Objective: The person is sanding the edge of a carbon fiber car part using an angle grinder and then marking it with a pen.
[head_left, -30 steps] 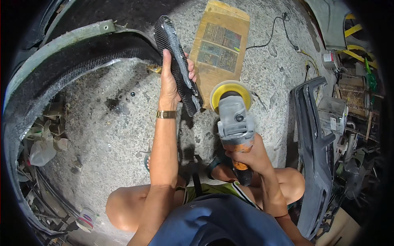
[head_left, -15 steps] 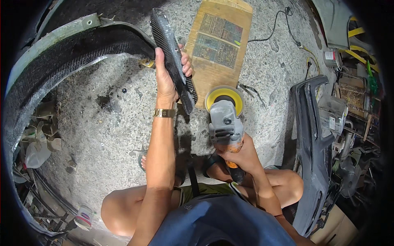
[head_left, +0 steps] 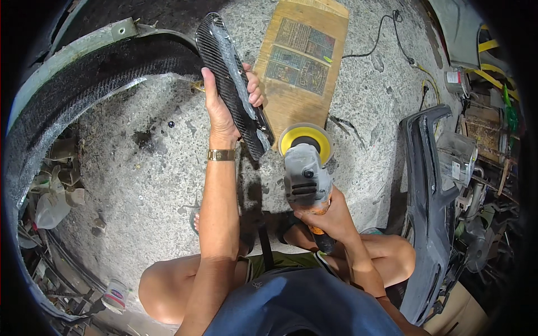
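A long, narrow carbon-fibre panel (head_left: 219,60), black and woven with a grey streak along one edge, is gripped in my left hand (head_left: 225,115). My thumb lies on its left side and my fingers wrap its right edge; the panel stands tilted, its top leaning left. Around the orange and grey body of an angle grinder (head_left: 305,173) my right hand (head_left: 332,215) is closed. The yellow round pad (head_left: 291,137) at the grinder's far end faces up, close to the panel's lower end but apart from it. Whether the pad spins cannot be told.
Beyond the panel a wooden board (head_left: 330,73) with printed patches lies on the speckled floor. A large curved black part (head_left: 101,73) arcs along the left. On the right stands a long grey bumper-like part (head_left: 420,168), near stacked scrap and a can (head_left: 454,83). A cord (head_left: 370,54) runs behind.
The panel has turned in my left hand, so more of its woven face shows. The grinder has shifted slightly down, and its pad shows more of its face.
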### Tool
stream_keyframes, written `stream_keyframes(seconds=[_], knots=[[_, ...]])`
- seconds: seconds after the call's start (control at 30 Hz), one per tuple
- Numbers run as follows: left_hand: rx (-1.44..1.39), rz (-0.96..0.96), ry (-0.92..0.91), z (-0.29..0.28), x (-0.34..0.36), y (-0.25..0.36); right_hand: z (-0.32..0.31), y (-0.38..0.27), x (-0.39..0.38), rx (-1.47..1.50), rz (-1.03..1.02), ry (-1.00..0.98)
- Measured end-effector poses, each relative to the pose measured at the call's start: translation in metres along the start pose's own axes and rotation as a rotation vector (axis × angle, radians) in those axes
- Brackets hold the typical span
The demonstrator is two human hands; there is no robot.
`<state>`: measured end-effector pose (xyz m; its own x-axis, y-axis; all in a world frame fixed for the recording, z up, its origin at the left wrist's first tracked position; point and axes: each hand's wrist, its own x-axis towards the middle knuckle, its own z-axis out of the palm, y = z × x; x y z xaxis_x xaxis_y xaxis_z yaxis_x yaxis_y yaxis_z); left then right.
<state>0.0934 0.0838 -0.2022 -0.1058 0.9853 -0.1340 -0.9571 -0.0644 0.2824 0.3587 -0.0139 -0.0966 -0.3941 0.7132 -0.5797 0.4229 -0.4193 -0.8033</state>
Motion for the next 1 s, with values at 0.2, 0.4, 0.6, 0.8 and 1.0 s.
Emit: stream_keyframes(seconds=[0.2, 0.4, 0.6, 0.8, 1.0], knots=[[0.130, 0.012, 0.019, 0.004, -0.001, -0.001, 0.001, 0.008, 0.003, -0.058, -0.007, 0.013], [0.200, 0.023, 0.128, 0.008, 0.001, -0.006, -0.001, 0.009, 0.007, -0.040, -0.003, 0.005], [0.312, 0.091, 0.166, 0.005, 0.000, -0.007, 0.000, 0.008, 0.010, -0.026, 0.052, -0.023], [0.271, 0.094, 0.198, 0.008, 0.001, -0.008, 0.001, 0.003, 0.014, -0.016, 0.038, -0.028], [0.322, 0.107, 0.213, 0.010, 0.001, -0.008, -0.009, -0.003, 0.020, -0.016, 0.030, -0.047]])
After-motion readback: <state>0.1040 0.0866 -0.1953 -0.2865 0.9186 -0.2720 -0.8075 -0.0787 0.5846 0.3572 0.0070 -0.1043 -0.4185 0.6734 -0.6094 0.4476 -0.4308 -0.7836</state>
